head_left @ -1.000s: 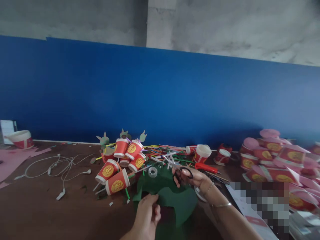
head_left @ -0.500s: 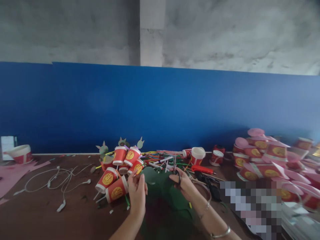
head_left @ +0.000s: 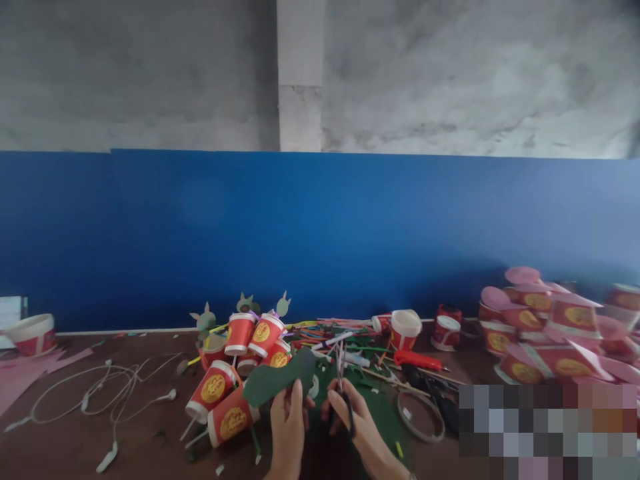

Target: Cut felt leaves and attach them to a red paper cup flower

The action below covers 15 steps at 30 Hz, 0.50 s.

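Near the bottom centre my left hand (head_left: 289, 419) pinches a dark green paper piece (head_left: 280, 377) with a curved outline, held up in front of the cups. My right hand (head_left: 353, 417) has its fingers in the handles of a pair of scissors (head_left: 341, 369), whose blades point away from me and stand just right of the paper. Under both hands lies more dark green paper (head_left: 377, 417). Left of my left hand is a cluster of red paper cups (head_left: 234, 421) with yellow emblems, white sticks and small grey-green animal-head cutouts (head_left: 205, 321).
White earphones (head_left: 107, 400) lie tangled on the left by pink paper (head_left: 25, 380). Coloured sticks (head_left: 310, 331) are heaped behind my hands. To the right are a red glue gun (head_left: 417, 361), a tape roll (head_left: 421, 417) and stacked cups with pink paper (head_left: 545, 320). A blue partition (head_left: 320, 233) stands behind.
The green paper has come up in my left hand, turned to the left over the cups. The scissors have moved closer to my left hand. The view has tilted up slightly.
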Each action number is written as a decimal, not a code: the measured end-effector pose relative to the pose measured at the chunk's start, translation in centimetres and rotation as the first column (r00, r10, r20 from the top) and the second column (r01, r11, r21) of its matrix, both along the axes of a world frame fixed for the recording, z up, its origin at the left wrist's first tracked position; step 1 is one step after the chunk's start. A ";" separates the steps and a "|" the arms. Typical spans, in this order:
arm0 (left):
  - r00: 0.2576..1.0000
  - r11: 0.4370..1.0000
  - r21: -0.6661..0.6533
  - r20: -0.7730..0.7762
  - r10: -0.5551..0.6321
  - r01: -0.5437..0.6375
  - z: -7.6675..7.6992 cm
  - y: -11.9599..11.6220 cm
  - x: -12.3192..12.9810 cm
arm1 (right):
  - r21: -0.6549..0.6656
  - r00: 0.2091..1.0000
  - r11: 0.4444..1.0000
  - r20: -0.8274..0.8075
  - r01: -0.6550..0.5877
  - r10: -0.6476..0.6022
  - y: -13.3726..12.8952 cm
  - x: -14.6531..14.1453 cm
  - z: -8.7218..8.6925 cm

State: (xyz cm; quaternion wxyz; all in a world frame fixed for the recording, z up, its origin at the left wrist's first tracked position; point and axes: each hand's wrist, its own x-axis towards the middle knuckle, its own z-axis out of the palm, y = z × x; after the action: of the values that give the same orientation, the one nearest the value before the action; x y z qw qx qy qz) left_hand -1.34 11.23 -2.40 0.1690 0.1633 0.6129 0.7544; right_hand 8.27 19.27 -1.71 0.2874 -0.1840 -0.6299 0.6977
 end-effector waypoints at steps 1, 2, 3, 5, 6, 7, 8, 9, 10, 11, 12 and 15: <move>1.000 1.000 -0.008 -0.010 0.004 -0.004 -0.1 0.0 -0.1 | 0.008 1.000 1.000 0.010 -0.025 0.025 -0.1 0.0 -0.2; 1.000 1.000 -0.017 -0.025 0.004 -0.004 -0.2 0.0 -0.1 | 0.016 0.999 0.999 0.017 -0.049 0.049 -0.3 -0.1 -0.4; 0.999 1.000 -0.026 -0.042 0.000 -0.001 -0.3 0.0 -0.1 | 0.024 0.997 0.997 0.023 -0.071 0.071 -0.3 -0.1 -0.5; 0.997 0.999 -0.040 -0.076 -0.019 0.016 -0.6 0.0 0.0 | 0.035 0.994 0.994 0.034 -0.107 0.106 -0.4 -0.1 -0.7; 0.996 0.998 -0.047 -0.087 -0.036 0.032 -0.7 0.0 0.0 | 0.039 0.993 0.992 0.039 -0.116 0.115 -0.4 -0.1 -0.8; 0.995 0.998 -0.054 -0.090 -0.051 0.046 -0.8 0.0 0.1 | 0.041 0.993 0.992 0.042 -0.116 0.114 -0.3 -0.1 -0.9; 0.994 0.997 -0.057 -0.087 -0.064 0.059 -0.9 0.0 0.1 | 0.043 0.993 0.993 0.044 -0.110 0.108 -0.3 0.0 -0.9; 0.994 0.996 -0.056 -0.083 -0.072 0.068 -0.9 0.0 0.2 | 0.043 0.994 0.994 0.045 -0.101 0.100 -0.2 0.0 -1.0; 0.994 0.996 -0.054 -0.081 -0.077 0.073 -1.0 0.0 0.2 | 0.043 0.995 0.995 0.044 -0.092 0.090 -0.2 0.0 -1.0; 0.993 0.996 -0.052 -0.080 -0.081 0.077 -1.0 0.0 0.3 | 0.041 0.996 0.995 0.043 -0.086 0.084 -0.2 0.0 -1.0; 0.993 0.996 -0.050 -0.082 -0.084 0.080 -1.0 0.0 0.3 | 0.040 0.996 0.996 0.042 -0.084 0.082 -0.3 0.1 -1.0; 0.989 0.994 -0.059 -0.106 -0.099 0.093 -0.9 0.0 0.4 | 0.032 0.995 0.996 0.051 -0.085 0.083 -0.5 0.2 -0.7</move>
State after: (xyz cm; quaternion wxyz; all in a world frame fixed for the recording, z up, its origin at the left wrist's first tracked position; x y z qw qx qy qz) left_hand -0.96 11.19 -3.33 0.1758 0.2289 0.6329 0.7184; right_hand 8.51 18.80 -2.36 0.2453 -0.1696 -0.6558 0.6935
